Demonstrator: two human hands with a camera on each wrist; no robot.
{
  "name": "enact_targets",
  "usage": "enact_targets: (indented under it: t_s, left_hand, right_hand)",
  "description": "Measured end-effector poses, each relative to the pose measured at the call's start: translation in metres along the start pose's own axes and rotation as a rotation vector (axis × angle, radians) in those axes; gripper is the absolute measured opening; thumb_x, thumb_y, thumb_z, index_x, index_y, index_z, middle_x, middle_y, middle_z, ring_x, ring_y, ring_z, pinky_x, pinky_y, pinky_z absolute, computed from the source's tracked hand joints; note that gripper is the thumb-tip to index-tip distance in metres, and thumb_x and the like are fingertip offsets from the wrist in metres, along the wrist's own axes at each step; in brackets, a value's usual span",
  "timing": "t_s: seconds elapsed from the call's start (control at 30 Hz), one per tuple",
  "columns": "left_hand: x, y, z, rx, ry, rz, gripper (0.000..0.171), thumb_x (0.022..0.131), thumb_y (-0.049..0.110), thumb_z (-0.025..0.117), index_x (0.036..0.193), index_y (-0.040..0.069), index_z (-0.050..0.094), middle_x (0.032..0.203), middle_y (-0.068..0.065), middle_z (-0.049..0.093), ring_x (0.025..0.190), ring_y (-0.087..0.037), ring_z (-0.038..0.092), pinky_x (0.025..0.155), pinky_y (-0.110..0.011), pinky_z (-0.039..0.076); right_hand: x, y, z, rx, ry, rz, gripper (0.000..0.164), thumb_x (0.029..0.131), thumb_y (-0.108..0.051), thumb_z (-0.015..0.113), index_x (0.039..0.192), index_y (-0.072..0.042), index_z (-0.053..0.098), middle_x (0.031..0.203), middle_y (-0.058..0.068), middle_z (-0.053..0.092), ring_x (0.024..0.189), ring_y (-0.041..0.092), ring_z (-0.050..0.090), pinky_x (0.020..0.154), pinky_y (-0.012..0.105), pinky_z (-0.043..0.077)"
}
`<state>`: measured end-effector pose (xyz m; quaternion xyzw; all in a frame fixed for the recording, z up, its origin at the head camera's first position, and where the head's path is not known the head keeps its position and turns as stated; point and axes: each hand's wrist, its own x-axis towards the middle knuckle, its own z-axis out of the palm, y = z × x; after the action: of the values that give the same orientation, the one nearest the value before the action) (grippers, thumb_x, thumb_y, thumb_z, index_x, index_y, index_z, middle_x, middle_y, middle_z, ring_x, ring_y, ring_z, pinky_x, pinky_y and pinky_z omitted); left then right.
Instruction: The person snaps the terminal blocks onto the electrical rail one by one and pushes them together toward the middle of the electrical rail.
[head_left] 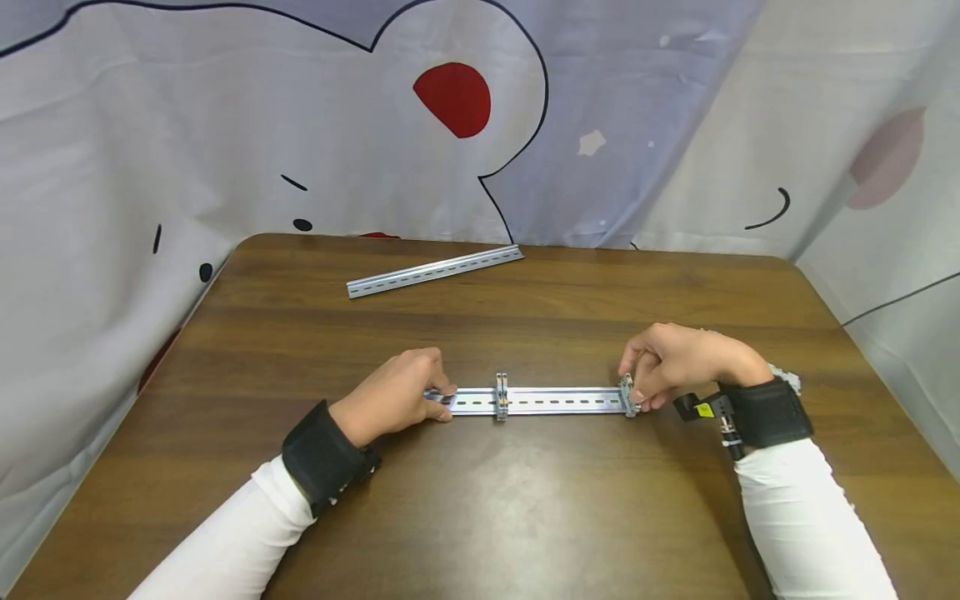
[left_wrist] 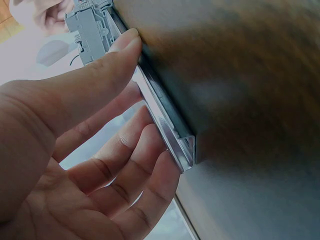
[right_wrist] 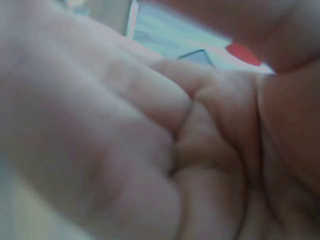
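Observation:
A slotted metal DIN rail (head_left: 555, 401) lies across the table in front of me. My left hand (head_left: 401, 392) pinches its left end; in the left wrist view the thumb is on one edge and the fingertips on the other. A narrow grey terminal block (head_left: 502, 396) sits across the rail, right of the left hand, and a grey terminal block (left_wrist: 90, 32) shows beyond the left thumb. At the rail's right end my right hand (head_left: 671, 362) pinches another grey terminal block (head_left: 628, 396). Folded fingers fill the right wrist view, hiding that block there.
A second DIN rail (head_left: 435, 272) lies slanted near the back of the wooden table (head_left: 480, 508). Light grey parts (head_left: 787, 379) show partly behind the right wrist. A printed cloth (head_left: 337, 125) hangs behind the table.

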<state>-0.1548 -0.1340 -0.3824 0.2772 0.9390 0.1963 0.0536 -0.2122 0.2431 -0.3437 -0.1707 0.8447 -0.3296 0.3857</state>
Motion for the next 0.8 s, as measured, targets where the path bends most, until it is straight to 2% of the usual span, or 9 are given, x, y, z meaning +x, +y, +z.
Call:
enact_targets:
  t_s: [0.17, 0.47, 0.8]
  left_hand:
    - [0.0, 0.0, 0.0, 0.006, -0.002, 0.003, 0.031, 0.073, 0.023, 0.087, 0.099, 0.008, 0.081, 0.086, -0.006, 0.063, 0.071, -0.015, 0.053, 0.062, -0.025, 0.042]
    - [0.0, -0.002, 0.001, 0.021, 0.003, 0.004, 0.032, 0.072, 0.024, 0.087, 0.099, 0.009, 0.081, 0.086, -0.004, 0.063, 0.073, -0.015, 0.054, 0.063, -0.026, 0.042]
    - [0.001, 0.0, 0.0, 0.007, -0.002, 0.0, 0.032, 0.073, 0.023, 0.087, 0.1, 0.008, 0.081, 0.086, -0.004, 0.063, 0.072, -0.016, 0.054, 0.062, -0.025, 0.041]
  right_hand:
    - [0.011, 0.005, 0.005, 0.147, -0.022, 0.005, 0.038, 0.079, -0.001, 0.078, 0.109, 0.011, 0.057, 0.083, 0.016, 0.077, 0.073, 0.021, 0.075, 0.072, 0.041, 0.061]
    - [0.035, -0.015, 0.029, 0.251, 0.01, -0.028, 0.04, 0.08, 0.0, 0.078, 0.111, 0.013, 0.056, 0.082, 0.013, 0.077, 0.072, 0.022, 0.075, 0.073, 0.044, 0.06]
    - [0.052, -0.037, 0.062, 0.306, 0.073, -0.172, 0.037, 0.086, 0.002, 0.071, 0.118, 0.015, 0.057, 0.085, 0.018, 0.077, 0.076, 0.026, 0.076, 0.075, 0.045, 0.06]
